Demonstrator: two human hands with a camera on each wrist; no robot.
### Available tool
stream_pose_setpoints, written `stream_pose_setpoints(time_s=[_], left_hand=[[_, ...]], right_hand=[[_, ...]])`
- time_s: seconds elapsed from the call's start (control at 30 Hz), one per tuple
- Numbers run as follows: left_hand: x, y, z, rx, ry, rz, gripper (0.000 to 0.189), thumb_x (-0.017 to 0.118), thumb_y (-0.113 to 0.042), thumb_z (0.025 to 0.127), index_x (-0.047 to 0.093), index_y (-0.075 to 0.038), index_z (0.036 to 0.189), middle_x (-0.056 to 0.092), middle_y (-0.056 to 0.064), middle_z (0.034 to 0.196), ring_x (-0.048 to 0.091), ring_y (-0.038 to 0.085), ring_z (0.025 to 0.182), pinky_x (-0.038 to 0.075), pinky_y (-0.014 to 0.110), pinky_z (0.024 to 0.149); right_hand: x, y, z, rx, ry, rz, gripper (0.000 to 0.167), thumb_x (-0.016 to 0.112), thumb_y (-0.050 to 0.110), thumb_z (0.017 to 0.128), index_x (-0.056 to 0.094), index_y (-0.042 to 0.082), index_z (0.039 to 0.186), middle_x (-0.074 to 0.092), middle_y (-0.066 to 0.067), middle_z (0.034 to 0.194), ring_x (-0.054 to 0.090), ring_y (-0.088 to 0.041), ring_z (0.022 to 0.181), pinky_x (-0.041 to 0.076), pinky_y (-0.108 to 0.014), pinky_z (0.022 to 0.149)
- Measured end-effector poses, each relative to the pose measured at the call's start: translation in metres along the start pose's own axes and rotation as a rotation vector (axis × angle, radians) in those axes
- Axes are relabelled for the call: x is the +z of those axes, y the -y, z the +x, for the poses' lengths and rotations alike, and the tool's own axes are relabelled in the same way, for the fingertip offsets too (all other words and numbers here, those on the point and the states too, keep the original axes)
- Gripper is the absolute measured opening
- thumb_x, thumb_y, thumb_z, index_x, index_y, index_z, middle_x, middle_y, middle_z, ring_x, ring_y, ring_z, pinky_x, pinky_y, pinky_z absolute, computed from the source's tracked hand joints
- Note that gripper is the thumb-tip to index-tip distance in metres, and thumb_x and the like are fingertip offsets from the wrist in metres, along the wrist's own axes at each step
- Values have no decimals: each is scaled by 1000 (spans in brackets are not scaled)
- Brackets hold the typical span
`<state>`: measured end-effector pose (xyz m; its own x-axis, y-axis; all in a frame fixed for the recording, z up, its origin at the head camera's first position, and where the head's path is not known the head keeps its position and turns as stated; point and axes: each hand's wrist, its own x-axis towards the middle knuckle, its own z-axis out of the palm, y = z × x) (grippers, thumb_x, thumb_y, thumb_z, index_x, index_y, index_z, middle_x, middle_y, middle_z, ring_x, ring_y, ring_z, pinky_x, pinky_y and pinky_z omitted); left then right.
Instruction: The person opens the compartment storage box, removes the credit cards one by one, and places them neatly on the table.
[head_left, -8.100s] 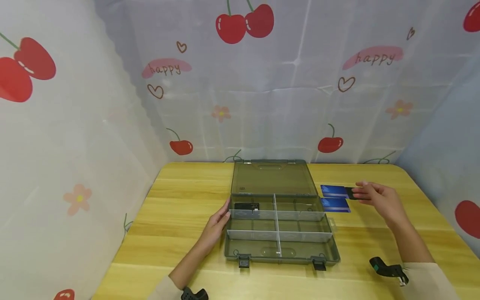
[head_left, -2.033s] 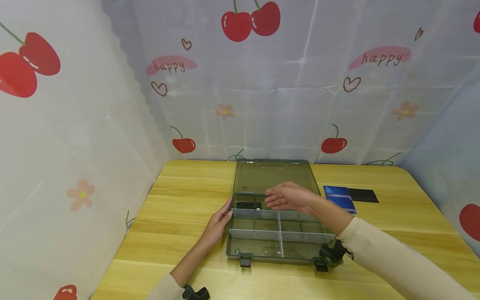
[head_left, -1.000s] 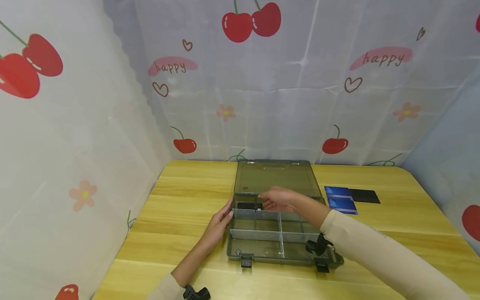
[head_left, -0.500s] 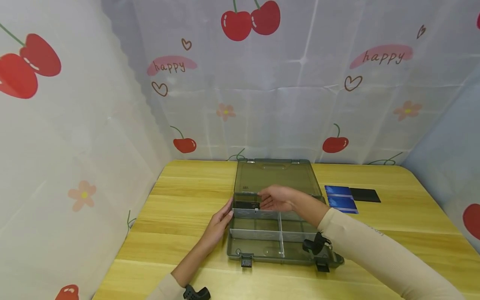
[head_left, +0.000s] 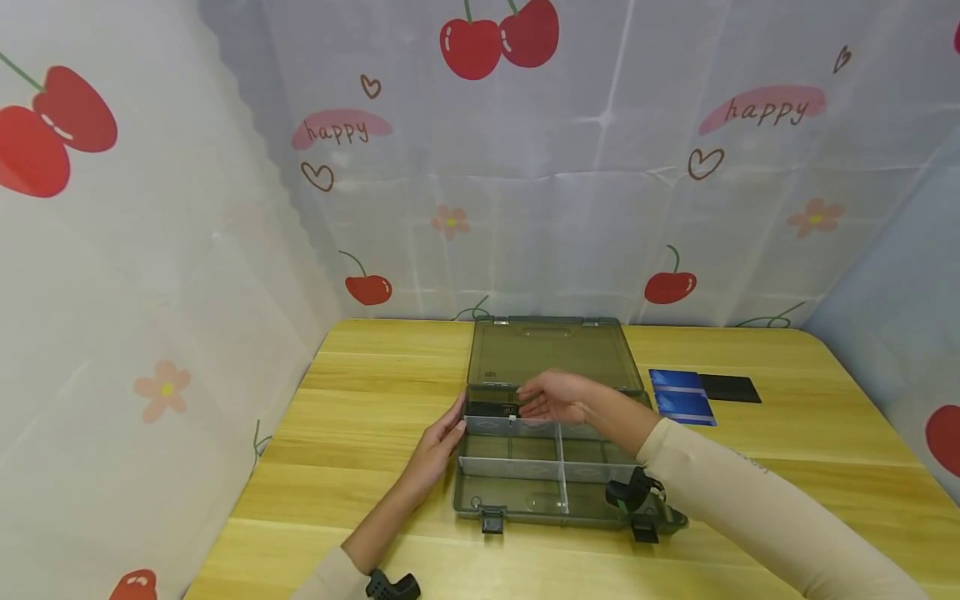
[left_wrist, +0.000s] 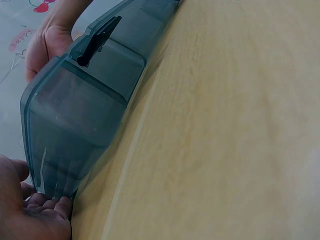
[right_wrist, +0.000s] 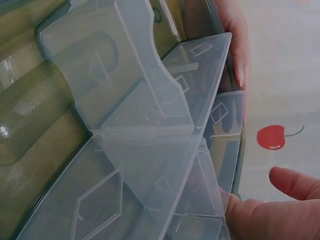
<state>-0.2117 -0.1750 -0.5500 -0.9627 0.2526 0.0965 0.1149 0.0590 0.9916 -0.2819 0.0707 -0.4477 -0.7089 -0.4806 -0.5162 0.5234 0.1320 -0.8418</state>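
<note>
A clear grey-green divided box lies on the table with its lid folded back. Along the box's left wall rests my left hand; in the left wrist view its fingers touch the outer wall low down, thumb near the rim. My right hand reaches into the rear left compartment, fingers at the right end of a black card with "VIP" on it. The right wrist view shows the right thumb raised apart, while a translucent divider hides the fingers.
Two blue cards lie right of the box, beside a black card. Black latches hang open at the box's front. A cherry-printed curtain stands behind the wooden table.
My right hand has moved from the black card at right into the rear left compartment. The VIP card there has shifted slightly left during the last second. The left hand has stayed put.
</note>
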Motion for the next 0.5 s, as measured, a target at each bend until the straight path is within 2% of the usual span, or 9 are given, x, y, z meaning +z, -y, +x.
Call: stream_pose_setpoints(time_s=[0.5], left_hand=[[0, -1, 0, -36, -3, -5, 54, 44, -21, 111, 26, -12, 161, 19, 4, 168, 18, 27, 153, 22, 42, 122]], right_hand=[[2, -3, 0, -29, -26, -7, 49, 47, 5, 103, 34, -21, 142, 35, -40, 144, 39, -54, 135, 41, -51, 113]])
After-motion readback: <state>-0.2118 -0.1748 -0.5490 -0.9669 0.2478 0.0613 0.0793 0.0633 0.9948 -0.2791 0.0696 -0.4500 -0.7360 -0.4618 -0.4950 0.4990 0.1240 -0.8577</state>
